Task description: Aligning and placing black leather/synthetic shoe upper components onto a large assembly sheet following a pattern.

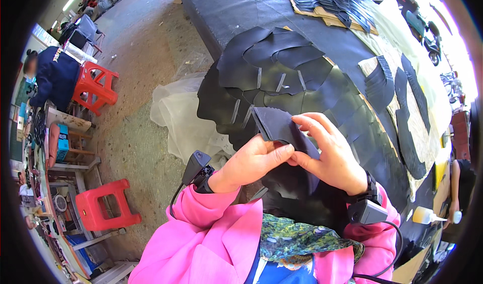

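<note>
A black leather-like piece is held up between my two hands, in front of my chest. It looks folded or layered, with a ridged edge at its upper left. My left hand pinches its lower edge, thumb on top. My right hand grips its right side, with thumb near the left thumb and fingers curled over the upper edge. Beneath and beyond my hands, many overlapping black cut pieces lie spread on the dark table. Small pale strips rest on several of them.
Narrow black pieces lie on cardboard at the far right. More curved pieces rest nearer. A bottle of yellowish liquid and another person's arm are at right. Clear plastic sheeting, red stools and a seated person are left.
</note>
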The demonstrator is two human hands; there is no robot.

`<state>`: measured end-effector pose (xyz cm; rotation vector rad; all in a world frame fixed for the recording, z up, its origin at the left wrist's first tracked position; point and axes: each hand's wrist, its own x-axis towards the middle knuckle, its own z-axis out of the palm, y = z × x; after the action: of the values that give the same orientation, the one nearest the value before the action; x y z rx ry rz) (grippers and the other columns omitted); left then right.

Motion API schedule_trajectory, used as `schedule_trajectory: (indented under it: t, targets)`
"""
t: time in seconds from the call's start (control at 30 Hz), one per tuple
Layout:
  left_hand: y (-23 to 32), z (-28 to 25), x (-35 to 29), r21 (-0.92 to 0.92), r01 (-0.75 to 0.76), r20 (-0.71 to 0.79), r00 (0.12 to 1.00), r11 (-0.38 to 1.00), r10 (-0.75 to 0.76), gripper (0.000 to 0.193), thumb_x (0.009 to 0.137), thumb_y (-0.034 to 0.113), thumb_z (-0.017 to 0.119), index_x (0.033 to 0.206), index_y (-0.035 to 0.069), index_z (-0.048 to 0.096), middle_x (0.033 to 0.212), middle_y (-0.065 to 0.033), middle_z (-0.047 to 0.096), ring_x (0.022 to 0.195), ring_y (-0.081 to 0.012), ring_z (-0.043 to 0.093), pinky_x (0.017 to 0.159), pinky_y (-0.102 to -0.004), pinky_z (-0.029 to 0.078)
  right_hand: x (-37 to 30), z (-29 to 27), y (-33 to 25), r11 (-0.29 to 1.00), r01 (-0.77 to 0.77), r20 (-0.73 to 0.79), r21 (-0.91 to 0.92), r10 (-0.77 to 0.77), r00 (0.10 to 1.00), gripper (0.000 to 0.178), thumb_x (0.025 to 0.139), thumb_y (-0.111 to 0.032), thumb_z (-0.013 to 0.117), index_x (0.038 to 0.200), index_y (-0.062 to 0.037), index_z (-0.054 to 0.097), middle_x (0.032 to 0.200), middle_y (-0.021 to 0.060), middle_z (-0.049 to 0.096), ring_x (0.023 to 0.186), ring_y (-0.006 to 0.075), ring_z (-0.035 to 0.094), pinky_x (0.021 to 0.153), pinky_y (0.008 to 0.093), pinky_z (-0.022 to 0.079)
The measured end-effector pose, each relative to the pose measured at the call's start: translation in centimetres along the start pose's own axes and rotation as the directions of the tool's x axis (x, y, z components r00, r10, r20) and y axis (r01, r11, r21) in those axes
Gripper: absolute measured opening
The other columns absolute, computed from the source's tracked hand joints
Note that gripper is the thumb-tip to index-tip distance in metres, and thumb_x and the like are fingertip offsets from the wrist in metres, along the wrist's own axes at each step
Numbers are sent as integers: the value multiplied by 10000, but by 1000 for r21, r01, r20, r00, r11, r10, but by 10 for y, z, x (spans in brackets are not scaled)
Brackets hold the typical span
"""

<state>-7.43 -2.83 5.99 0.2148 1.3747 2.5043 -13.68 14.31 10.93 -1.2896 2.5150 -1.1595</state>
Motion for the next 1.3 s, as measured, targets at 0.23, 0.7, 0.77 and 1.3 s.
schedule_trajectory:
  t: [0.23,0.7,0.77,1.3]
  targets:
    - [-2,-1,-2,198,-95,-49,993,976,106,261,940,180,495,1118,-10,487,916,-33,557,793,-98,543,733,-252,466,0,4,-8,987,-64,30,150,61,998,480,738,-92,652,1178,-20,475,1035,162,506,915,326,544,790,361,459]
    - [13,-1,18,818,-245,49,931,520,362,152,812,102,504,796,-41,553,673,-214,545,618,-385,531,564,-424,435,35,-5,20,853,350,-110,-386,-420,901,319,608,14,605,922,-34,578,854,121,551,766,291,565,683,359,479]
    - [20,-6,20,860,-229,88,947,456,310,180,796,122,507,711,-32,545,646,-201,538,610,-383,534,552,-431,430,42,-25,31,843,258,-128,-472,-355,926,267,610,31,584,864,-52,577,750,94,559,697,286,569,634,370,474]
    - [11,-1,80,965,-236,251,958,-119,138,217,610,130,594,728,-52,604,1052,-240,567,981,-319,537,912,-395,402,127,-50,168,952,-301,463,-52,290,837,198,748,-185,708,845,-23,649,711,33,626,667,89,548,674,257,445]
